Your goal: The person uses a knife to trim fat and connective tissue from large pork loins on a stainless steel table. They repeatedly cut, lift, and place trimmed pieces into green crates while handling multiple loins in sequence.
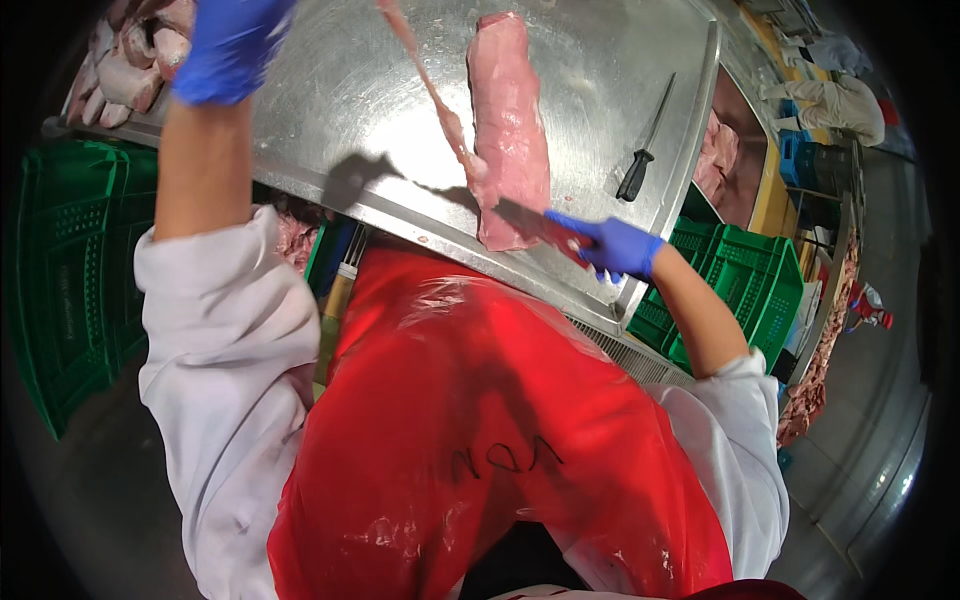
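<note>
A long pale pink piece of meat (510, 120) lies lengthwise on the steel worktop (300, 100). A thin strip of trimming (430, 90) runs upward from its left side and out at the top edge, casting a shadow on the metal. My left hand (222, 52), in a blue glove, is raised at the upper left; its fingers are blurred and partly cut off by the frame. My right hand (610, 245), also gloved in blue, grips a knife (540, 225) at the meat's near end. A second, black-handled knife (635, 175) rests right of the meat.
Piled meat (130, 75) sits at upper left, with more in a container (720, 155) at right. Green crates (80, 250) flank the worktop. Another person (835, 105) in white works at upper right. A red apron covers my front.
</note>
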{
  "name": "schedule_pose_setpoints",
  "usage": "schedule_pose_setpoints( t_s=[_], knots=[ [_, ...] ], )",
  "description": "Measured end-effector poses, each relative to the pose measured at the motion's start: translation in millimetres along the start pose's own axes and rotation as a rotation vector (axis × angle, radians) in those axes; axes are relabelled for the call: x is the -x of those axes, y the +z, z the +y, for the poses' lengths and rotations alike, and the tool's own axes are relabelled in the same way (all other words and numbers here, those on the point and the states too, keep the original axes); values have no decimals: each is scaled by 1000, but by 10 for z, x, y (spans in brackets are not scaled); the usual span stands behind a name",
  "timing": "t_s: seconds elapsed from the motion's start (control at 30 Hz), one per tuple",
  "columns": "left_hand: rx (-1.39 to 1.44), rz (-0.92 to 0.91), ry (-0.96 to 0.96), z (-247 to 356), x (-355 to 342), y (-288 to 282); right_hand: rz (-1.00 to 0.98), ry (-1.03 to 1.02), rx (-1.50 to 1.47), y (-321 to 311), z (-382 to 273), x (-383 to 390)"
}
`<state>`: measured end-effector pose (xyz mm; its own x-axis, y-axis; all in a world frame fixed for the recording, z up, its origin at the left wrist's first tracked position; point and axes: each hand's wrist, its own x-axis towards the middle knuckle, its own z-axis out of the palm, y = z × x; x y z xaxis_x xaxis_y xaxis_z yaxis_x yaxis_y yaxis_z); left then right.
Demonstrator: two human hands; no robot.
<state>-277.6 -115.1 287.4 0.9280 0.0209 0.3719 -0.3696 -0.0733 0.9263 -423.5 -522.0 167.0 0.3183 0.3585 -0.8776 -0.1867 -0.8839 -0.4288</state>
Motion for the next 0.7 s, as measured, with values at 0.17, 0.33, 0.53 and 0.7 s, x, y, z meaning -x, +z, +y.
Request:
schedule_pose_setpoints(
  t_s=[0.17,0.33,0.53,0.7],
  knots=[
    [-145,66,82,544,713,-841,71,-32,189,345,-205,-225],
    [-426,169,216,1079,1604,-1805,353,-339,-427,328,141,-485],
    [-162,518,-268,360,2230,-2065,688,-569,-1006,161,443,-1312],
    [-552,502,-648,-1109,3095,-3035,725,-621,-1123,468,26,-1663]
  ],
)
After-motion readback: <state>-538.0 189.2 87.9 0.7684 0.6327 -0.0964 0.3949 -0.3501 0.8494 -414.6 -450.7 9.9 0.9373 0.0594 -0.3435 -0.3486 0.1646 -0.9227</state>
